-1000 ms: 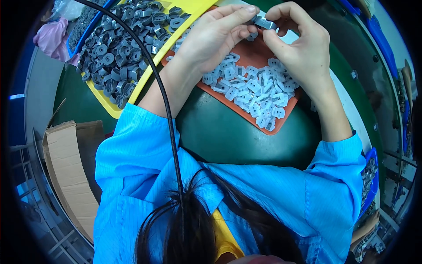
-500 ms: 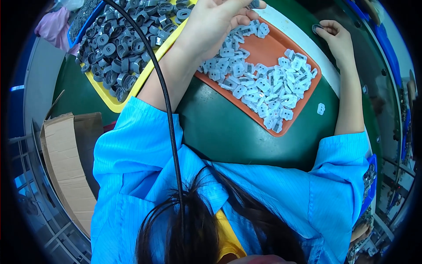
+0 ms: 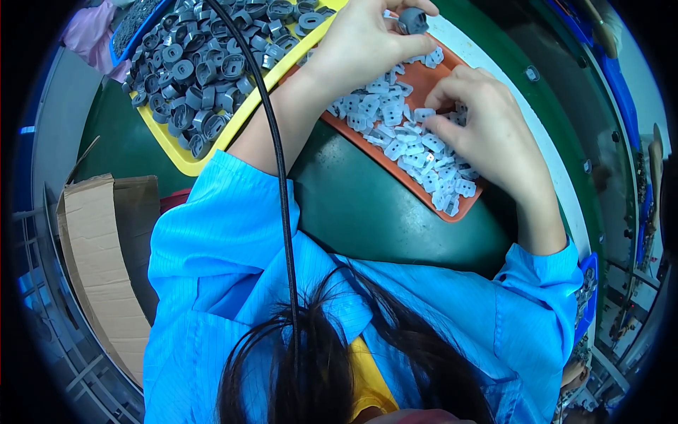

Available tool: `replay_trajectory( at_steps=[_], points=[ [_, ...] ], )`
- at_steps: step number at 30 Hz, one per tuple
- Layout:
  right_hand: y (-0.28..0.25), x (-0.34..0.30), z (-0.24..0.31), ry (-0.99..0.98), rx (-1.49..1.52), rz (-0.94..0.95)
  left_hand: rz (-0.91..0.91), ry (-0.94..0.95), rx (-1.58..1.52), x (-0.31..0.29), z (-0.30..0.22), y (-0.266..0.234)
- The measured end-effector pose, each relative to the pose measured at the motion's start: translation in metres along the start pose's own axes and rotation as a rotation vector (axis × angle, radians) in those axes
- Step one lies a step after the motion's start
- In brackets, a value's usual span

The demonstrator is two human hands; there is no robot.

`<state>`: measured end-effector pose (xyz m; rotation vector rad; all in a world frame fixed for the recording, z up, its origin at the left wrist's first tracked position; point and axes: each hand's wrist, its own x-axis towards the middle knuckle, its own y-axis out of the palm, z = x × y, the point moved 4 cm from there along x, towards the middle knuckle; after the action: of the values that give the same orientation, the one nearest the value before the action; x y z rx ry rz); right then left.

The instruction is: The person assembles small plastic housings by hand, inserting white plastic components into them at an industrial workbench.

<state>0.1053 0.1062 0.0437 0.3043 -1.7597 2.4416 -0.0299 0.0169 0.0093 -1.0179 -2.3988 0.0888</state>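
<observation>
My left hand [image 3: 364, 42] pinches a dark grey rounded plastic part [image 3: 412, 21] between thumb and fingers, above the far end of an orange tray [image 3: 395, 168]. Many small translucent white plastic pieces [image 3: 393, 113] with holes lie heaped in that tray. My right hand [image 3: 487, 124] is down over the tray's right side. Its thumb and forefinger close on one white plastic piece [image 3: 424, 114]; the other fingertips are partly hidden. Left of my left forearm, a yellow tray [image 3: 182, 161] holds many dark grey ring-shaped parts [image 3: 201, 78].
A black cable [image 3: 272, 127] hangs across the view over my left forearm. An open cardboard box [image 3: 95, 247] stands at the left. Beyond the tray runs a white strip [image 3: 487, 56], with a small part [image 3: 532, 73] on the dark green surface past it. A blue bin [image 3: 585, 297] sits at the right.
My right hand has come left from the far right edge into the orange tray, leaving a small part beyond the white strip. My left hand has moved slightly nearer, its grey part now more visible.
</observation>
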Motion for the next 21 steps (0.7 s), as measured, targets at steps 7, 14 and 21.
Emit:
replay_trajectory(
  at_steps=[7, 14, 21],
  points=[
    [-0.002, 0.010, -0.066, 0.334, 0.953, -0.165, 0.232, -0.293, -0.104, -0.006, -0.013, 0.023],
    [-0.011, 0.011, -0.064, 0.270, 0.755, -0.248, 0.261, -0.325, -0.379, -0.007, -0.014, 0.026],
    [-0.005, 0.010, -0.057, 0.237, 0.802, -0.284, 0.125, -0.006, -0.037, -0.010, -0.019, 0.031]
  ],
)
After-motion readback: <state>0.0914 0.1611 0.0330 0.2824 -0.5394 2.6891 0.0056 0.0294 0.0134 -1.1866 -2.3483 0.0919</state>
